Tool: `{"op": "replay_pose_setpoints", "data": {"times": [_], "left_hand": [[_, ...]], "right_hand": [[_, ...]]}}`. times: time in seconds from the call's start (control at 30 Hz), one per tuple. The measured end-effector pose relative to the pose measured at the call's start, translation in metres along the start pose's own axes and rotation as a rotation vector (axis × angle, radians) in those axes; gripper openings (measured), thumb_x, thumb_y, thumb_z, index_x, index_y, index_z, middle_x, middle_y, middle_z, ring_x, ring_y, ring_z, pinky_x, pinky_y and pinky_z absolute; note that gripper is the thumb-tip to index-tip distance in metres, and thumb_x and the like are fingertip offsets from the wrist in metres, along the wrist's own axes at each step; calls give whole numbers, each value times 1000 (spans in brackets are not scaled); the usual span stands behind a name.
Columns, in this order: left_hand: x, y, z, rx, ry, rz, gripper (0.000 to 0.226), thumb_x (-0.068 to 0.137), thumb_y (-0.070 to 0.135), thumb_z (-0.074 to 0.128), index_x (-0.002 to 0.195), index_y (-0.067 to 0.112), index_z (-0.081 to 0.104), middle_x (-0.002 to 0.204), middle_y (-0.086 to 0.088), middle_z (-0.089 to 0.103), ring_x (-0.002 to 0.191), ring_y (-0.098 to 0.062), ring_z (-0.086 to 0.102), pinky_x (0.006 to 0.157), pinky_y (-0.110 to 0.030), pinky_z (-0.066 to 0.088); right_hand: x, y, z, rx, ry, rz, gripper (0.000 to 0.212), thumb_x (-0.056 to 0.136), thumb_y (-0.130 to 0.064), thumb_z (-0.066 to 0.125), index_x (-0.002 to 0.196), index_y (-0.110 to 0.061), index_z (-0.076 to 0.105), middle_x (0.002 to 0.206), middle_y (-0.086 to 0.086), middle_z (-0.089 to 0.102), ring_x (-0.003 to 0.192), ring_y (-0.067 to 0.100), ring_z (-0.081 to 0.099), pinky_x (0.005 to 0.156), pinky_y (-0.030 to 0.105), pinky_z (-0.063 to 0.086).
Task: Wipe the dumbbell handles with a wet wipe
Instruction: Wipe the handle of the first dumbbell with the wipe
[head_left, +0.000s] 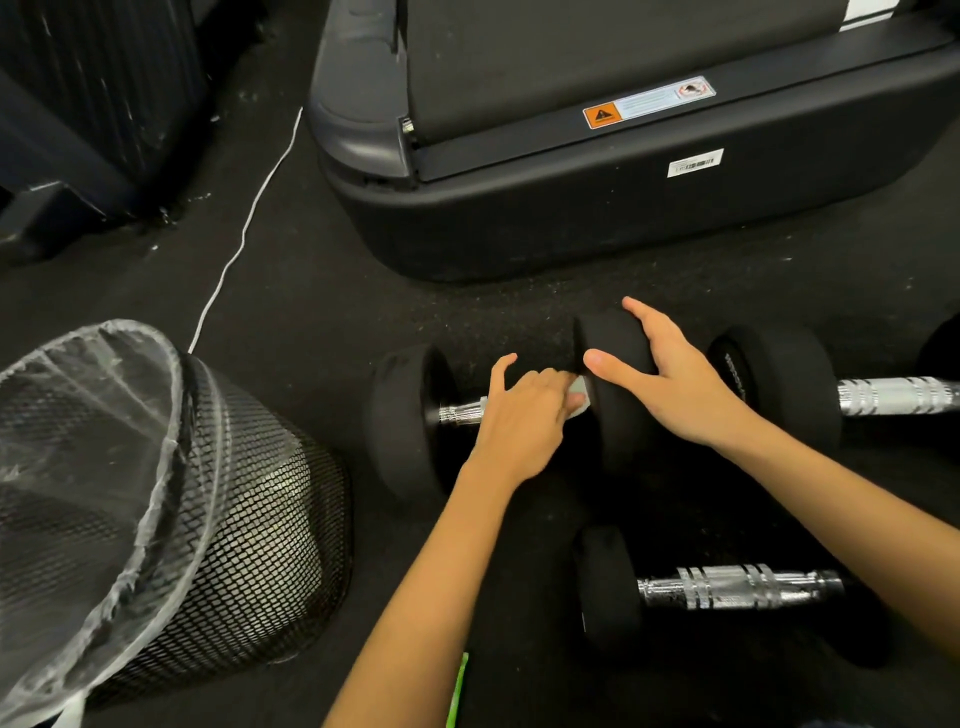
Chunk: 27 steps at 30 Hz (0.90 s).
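A black dumbbell (402, 421) with a chrome handle lies on the dark floor in the middle of the view. My left hand (524, 415) is curled over that handle and holds a white wet wipe (735, 397)... against it; only a small corner of the wipe shows by the fingers. My right hand (660, 376) rests with spread fingers on the dumbbell's right weight (613, 431). A second dumbbell (727, 590) lies nearer to me at the lower right. A third dumbbell (893, 395) lies to the right, behind my right hand.
A black mesh waste bin (249, 545) with a clear plastic liner stands at the left. The black base of a treadmill (597, 208) fills the top. A white cable (244, 234) runs across the floor. A green object (460, 686) pokes in at the bottom edge.
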<state>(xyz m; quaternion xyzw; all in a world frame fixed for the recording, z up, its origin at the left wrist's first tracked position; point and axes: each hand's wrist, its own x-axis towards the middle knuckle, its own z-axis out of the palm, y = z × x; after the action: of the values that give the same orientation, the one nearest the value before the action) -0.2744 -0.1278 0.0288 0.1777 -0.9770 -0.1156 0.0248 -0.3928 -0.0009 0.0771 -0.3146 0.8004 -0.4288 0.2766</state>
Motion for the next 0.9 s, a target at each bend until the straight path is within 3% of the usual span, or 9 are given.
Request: {"op": "replay_pose_setpoints", "data": {"times": [0.07,0.17,0.27,0.4,0.5,0.6,0.9], "left_hand": [[-9,-3,13,3,137,44,33,101,26,45,129,18,58,111,3,66,107,-15,61,119,-41,13],[-28,-4,42,-34,407,97,46,92,6,59,138,10,56,132,-4,62,125,-21,57,118,-44,27],[-41,-1,56,-31,548,90,61,84,-13,62,141,7,52,146,-7,52,139,-23,44,122,-44,20],[-47,9,57,44,559,48,61,84,-12,59,142,5,50,149,-9,48,142,-25,39,124,-47,7],[-35,17,52,129,516,2,55,89,-1,45,143,3,47,151,-11,46,143,-26,37,122,-55,10],[-24,24,49,119,473,-58,59,84,1,45,143,0,45,149,-13,47,143,-27,37,119,-60,17],[-30,19,51,61,555,31,50,89,-3,38,135,-1,55,142,-14,54,137,-28,47,122,-49,9]], "right_hand": [[1,1,0,-6,-3,-7,84,87,-48,62,154,-23,17,159,-4,22,143,15,27,113,34,27],[2,1,0,-8,4,-8,83,87,-48,62,154,-23,18,159,-4,23,142,15,27,112,33,27],[4,1,1,4,8,-10,83,87,-48,62,154,-23,19,158,-3,24,142,16,29,114,34,28],[3,2,1,22,12,-11,83,87,-48,62,153,-23,20,157,-3,27,141,16,31,115,42,31],[2,3,2,19,23,-13,82,88,-47,62,153,-23,19,158,-3,26,141,16,30,115,42,31],[4,2,3,7,26,-7,81,88,-46,62,154,-23,19,158,-3,25,142,16,30,115,40,30],[3,4,4,8,30,-14,81,88,-46,62,153,-23,19,159,-3,24,142,16,28,115,36,29]]}}
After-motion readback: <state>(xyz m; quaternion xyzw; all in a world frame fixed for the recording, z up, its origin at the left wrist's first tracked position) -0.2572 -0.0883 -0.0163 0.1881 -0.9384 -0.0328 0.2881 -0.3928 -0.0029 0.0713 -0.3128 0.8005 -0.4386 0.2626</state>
